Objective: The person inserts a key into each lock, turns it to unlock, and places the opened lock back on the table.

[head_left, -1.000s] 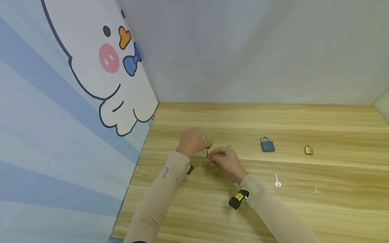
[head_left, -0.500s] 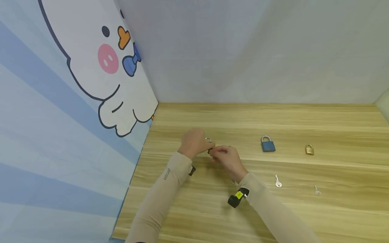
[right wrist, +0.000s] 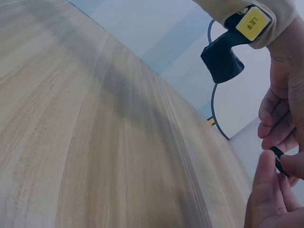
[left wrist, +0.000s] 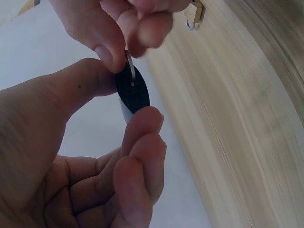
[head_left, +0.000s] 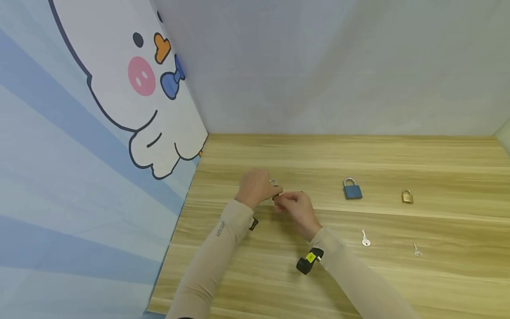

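My left hand (head_left: 256, 188) grips a padlock between thumb and fingers; its silver shackle (head_left: 273, 182) shows past the knuckles in the head view. The left wrist view shows the dark oval underside of the padlock (left wrist: 133, 95) turned toward the other hand. Thumb and fingers of my right hand (head_left: 298, 212) pinch a small metal key (left wrist: 130, 66), whose blade meets the keyhole in that underside. Most of the key's head is hidden by the fingers. In the right wrist view, the dark padlock edge shows between the two hands.
Right of the hands lie a blue padlock (head_left: 352, 192) and a small brass padlock (head_left: 407, 197). Nearer the front are a silver key (head_left: 365, 239) and a smaller key (head_left: 417, 251). Another brass padlock (left wrist: 194, 13) lies just beyond my right hand, on the wooden table (head_left: 263, 283).
A second ago the key was apart from the padlock, below it. My right hand has since moved up and brought the key to the keyhole. The left hand keeps its grip, shifting slightly right.
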Available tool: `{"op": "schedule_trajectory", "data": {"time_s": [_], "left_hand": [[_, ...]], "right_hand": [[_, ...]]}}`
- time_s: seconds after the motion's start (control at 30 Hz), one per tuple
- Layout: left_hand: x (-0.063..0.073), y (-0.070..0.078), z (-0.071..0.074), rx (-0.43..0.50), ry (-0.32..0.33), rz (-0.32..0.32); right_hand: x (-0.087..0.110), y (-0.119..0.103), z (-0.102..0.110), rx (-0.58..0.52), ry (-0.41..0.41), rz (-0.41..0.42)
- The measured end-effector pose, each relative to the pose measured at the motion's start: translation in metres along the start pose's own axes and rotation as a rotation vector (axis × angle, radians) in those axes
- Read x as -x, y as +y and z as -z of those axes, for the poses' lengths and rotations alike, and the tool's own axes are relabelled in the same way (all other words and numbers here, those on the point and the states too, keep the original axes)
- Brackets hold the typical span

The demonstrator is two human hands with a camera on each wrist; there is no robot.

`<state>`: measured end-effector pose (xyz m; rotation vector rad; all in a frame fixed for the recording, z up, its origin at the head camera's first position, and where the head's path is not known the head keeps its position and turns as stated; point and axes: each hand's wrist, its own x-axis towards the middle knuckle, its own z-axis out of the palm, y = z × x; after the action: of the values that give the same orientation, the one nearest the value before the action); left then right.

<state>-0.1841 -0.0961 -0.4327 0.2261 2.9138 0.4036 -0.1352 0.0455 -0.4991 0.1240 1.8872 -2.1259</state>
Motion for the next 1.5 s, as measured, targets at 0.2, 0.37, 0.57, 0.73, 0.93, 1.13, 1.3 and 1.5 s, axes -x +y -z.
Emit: {"op": "schedule_trajectory", "data": {"time_s": [0.2, 0.37, 0.57, 0.73, 0.93, 1.13, 1.3, 1.5], "left_hand": [[-0.001, 0.000, -0.001, -0.031, 0.044, -0.015], [-0.002, 0.000, -0.001, -0.011, 0.059, -0.023], [-0.002, 0.002, 0.002, 0.006, 0.029, -0.018], [-0.002, 0.003, 0.005, 0.034, 0.025, -0.029], [-0.001, 0.004, 0.008, 0.046, 0.032, -0.053], [0.000, 0.002, 0.008, 0.068, 0.036, -0.073], [0.002, 0.000, 0.005, 0.069, 0.066, -0.106], [0.006, -0.004, 0.005, 0.040, 0.086, -0.133]], "right_hand": [[0.000, 0.000, -0.003, -0.079, -0.049, -0.026], [-0.001, 0.000, -0.005, -0.147, -0.068, -0.039], [-0.001, -0.004, -0.006, -0.245, -0.088, -0.110], [-0.003, -0.004, -0.007, -0.310, -0.109, -0.136], [-0.002, -0.004, -0.008, -0.402, -0.113, -0.146], [-0.001, -0.005, -0.008, -0.398, -0.131, -0.174], [-0.001, -0.003, -0.004, -0.286, -0.155, -0.149], [0.000, 0.002, 0.011, -0.038, -0.102, -0.079]]}}
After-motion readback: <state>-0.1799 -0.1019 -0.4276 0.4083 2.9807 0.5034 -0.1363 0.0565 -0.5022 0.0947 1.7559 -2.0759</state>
